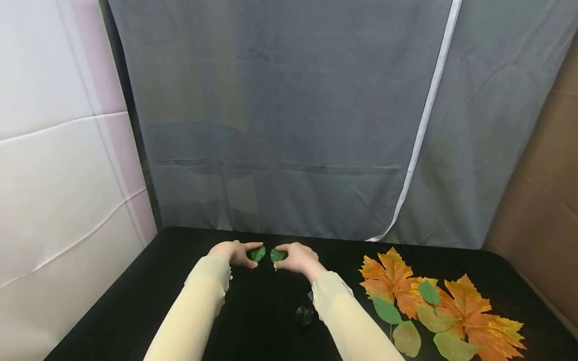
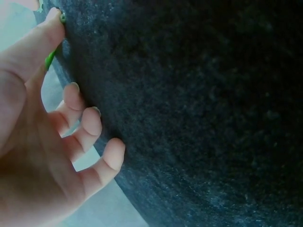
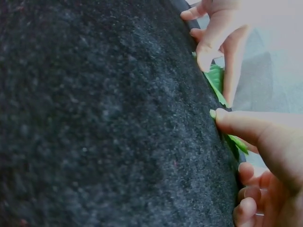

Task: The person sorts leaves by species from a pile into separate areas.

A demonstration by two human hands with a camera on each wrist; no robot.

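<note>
**Black felt table, two small green leaves pinched at its far middle**

Black felt is seen covering the table [image 1: 135, 311], backed by a grey curtain [image 1: 289, 125] at 12 o'clock. At 4 o'clock a cluster of orange maple leaves [image 1: 469, 316] is spread, with pale green leaves [image 1: 406, 338] laid over it. Cream sleeves [image 1: 198, 306] are stretched forward from 6 o'clock. The left hand [image 1: 235, 252] is closed on a small green leaf [image 1: 258, 253], pinched between thumb and forefinger, the other fingers loosely curled. The right hand [image 1: 295, 256] is clamped the same way on a second green leaf [image 1: 277, 255]. The two leaves are held just beside each other, low over the felt.
</note>
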